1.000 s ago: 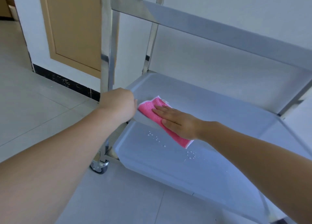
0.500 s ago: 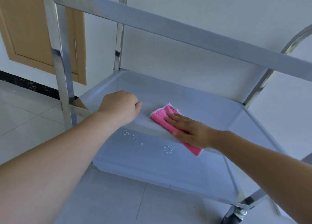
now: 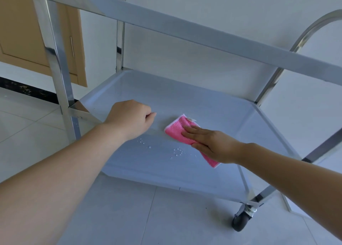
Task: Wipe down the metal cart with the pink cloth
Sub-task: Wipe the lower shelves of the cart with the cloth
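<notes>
Two hands were seen at the middle shelf (image 3: 185,96) of the metal cart (image 3: 203,39). The pink cloth (image 3: 177,129), folded, lay over that shelf's near rim and was pressed flat under the right hand (image 3: 212,145), whose fingers were stretched out and held together on top of it rather than gripping it. The left hand (image 3: 129,119) was curled loosely into a fist at the same rim, just beside the cloth; whether the rim was actually clasped could not be told. Water droplets (image 3: 177,151) were scattered on the lower shelf (image 3: 157,167) below. Since the cloth was only pinned by a flat palm, it was judged likely to slip off the rim and drop. A caster (image 3: 241,219) showed that the cart could roll if pushed hard.
</notes>
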`<state>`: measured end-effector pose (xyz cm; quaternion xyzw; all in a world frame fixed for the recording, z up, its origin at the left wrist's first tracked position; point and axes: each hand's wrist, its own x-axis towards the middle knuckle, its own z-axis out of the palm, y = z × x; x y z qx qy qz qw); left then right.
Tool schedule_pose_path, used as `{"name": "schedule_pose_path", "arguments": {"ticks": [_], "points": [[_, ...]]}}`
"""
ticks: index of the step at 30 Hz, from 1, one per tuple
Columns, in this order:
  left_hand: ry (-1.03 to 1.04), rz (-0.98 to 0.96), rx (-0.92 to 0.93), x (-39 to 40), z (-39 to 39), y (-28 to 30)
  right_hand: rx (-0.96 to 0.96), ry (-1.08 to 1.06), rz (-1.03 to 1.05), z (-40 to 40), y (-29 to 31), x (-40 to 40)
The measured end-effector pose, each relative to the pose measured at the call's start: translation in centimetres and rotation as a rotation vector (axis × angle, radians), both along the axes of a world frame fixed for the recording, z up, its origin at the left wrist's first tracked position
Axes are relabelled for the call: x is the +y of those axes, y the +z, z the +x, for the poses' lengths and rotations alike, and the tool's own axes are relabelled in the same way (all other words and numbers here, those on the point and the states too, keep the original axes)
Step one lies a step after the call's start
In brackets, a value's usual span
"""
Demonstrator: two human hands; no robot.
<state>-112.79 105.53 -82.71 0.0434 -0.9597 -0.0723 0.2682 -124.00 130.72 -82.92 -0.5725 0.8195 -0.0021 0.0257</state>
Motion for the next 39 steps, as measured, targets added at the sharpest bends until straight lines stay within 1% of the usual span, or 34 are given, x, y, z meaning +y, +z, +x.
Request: {"name": "schedule_pose_path", "arguments": {"ticks": [5, 8, 10, 12, 16, 22, 25, 28, 31, 36, 39], "points": [[-0.082, -0.031, -0.022, 0.3, 2.6, -0.9, 0.014, 0.137, -0.040, 3.1, -0.3, 0.9], [-0.115, -0.059, -0.036, -0.3, 3.7, -1.4, 0.024, 0.227, -0.050, 4.5, -1.6, 0.6], [-0.139, -0.086, -0.057, -0.5, 4.2, -2.1, -0.008, 0.239, -0.038, 4.8, -2.9, 0.3], [-0.155, -0.092, -0.078, -0.6, 4.6, -3.2, -0.065, 0.206, -0.009, 4.7, -4.1, 0.2], [-0.130, -0.090, -0.147, -0.4, 4.5, -6.5, -0.118, 0.116, 0.017, 4.0, -6.8, 0.5], [-0.126, -0.028, -0.280, 0.0, 2.2, -12.0, -0.114, -0.094, 0.130, 0.7, -12.5, 1.9], [-0.111, -0.011, -0.295, 0.8, 0.4, -14.4, -0.145, -0.257, 0.121, -1.4, -14.8, 3.5], [-0.105, -0.037, -0.256, 2.2, -1.6, -16.6, -0.145, -0.389, 0.092, -3.6, -17.2, 5.3], [-0.102, -0.032, -0.242, 3.8, -3.5, -18.9, -0.102, -0.423, 0.080, -5.7, -20.1, 6.9], [-0.120, -0.009, -0.272, 5.7, -5.0, -22.5, -0.140, -0.438, 0.112, -6.8, -25.3, 7.5], [-0.125, 0.018, -0.248, 6.2, -5.2, -24.1, -0.173, -0.460, 0.049, -6.4, -26.7, 7.5]]}}
